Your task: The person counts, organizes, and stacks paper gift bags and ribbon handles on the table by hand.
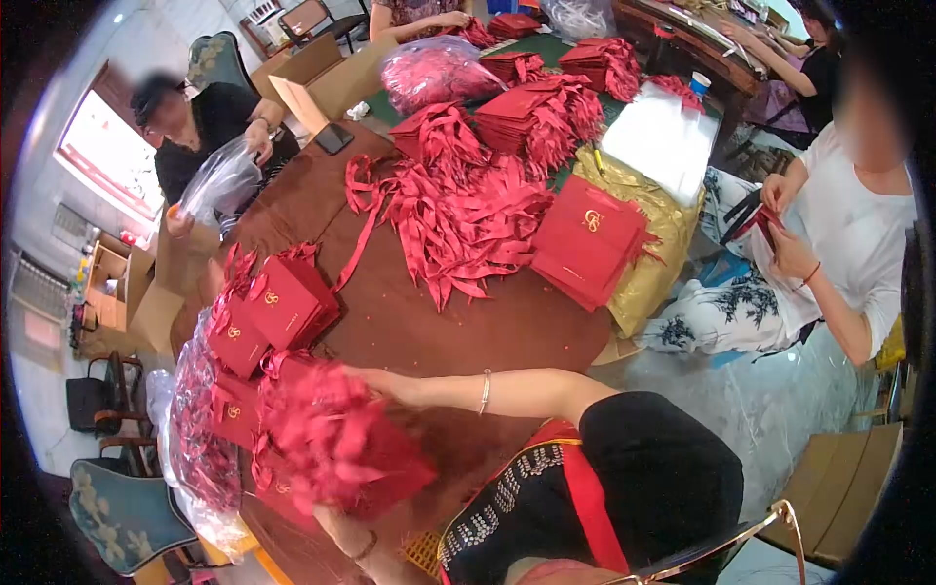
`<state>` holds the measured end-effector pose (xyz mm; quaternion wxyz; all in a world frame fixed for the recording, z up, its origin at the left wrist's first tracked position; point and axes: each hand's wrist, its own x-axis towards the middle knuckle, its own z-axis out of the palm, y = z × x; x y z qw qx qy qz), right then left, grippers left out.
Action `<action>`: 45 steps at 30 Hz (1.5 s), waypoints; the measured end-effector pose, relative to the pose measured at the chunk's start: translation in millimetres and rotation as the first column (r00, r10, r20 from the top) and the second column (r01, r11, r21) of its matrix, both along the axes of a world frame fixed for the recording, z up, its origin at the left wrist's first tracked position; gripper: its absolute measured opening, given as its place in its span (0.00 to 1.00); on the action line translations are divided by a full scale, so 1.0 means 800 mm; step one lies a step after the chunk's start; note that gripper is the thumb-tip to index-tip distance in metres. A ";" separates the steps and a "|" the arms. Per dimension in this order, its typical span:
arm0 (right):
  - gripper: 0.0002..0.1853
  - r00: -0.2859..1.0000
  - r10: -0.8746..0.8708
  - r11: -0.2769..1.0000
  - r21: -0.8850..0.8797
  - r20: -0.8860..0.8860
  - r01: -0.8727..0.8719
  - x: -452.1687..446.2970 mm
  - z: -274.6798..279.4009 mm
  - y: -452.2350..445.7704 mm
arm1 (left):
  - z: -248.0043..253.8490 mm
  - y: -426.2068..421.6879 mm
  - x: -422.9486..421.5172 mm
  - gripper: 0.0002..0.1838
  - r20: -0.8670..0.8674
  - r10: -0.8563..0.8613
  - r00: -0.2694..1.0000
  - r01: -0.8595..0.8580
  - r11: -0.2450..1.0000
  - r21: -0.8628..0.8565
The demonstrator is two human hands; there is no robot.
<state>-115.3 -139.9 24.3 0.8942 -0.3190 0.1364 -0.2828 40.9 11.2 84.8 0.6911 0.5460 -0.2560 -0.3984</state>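
A bundle of red paper gift bags with ribbon handles (341, 444) is between my hands, smeared by motion. My right hand (385, 382) grips its upper edge, with the fingers mostly hidden behind the ribbons. My left hand (336, 526) is closed at the bundle's lower edge, partly covered by it. Beside the bundle lie stacked red gift bags with gold lettering (288, 302). Further along the brown table is a loose heap of red ribbons (468, 219).
More red bags (590, 239) rest on a gold plastic sack (658, 214). Bagged ribbons (439, 73) and a phone (333, 138) lie farther back. A co-worker (210, 146) handles clear plastic; another in white (829, 224) holds a small red item. A chair (127, 512) stands lower left.
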 end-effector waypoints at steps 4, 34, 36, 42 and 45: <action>0.34 0.979 -0.123 0.992 -0.004 0.160 0.126 -0.092 0.084 0.019 | 0.008 -0.049 -0.007 0.31 0.360 -0.492 0.793 0.426 0.870 0.249; 0.36 0.695 -0.689 0.256 -0.966 -0.208 -0.035 -0.184 -0.030 -0.025 | 0.015 -0.176 -0.127 0.55 0.746 -0.621 -0.243 0.543 0.550 0.635; 0.35 0.721 -0.665 0.245 -0.969 -0.195 -0.037 -0.185 -0.029 -0.028 | 0.014 -0.165 -0.105 0.64 0.907 -0.412 -0.090 0.648 0.667 0.367; 0.33 0.766 -0.619 0.257 -0.966 -0.174 -0.011 -0.183 -0.032 -0.032 | -0.060 -0.107 -0.077 0.72 0.397 -0.544 0.739 0.608 0.792 -0.046; 0.34 0.786 -0.597 0.251 -0.968 -0.160 -0.006 -0.179 -0.036 -0.033 | -0.094 -0.110 -0.104 0.72 0.119 -0.487 0.865 0.501 0.844 -0.192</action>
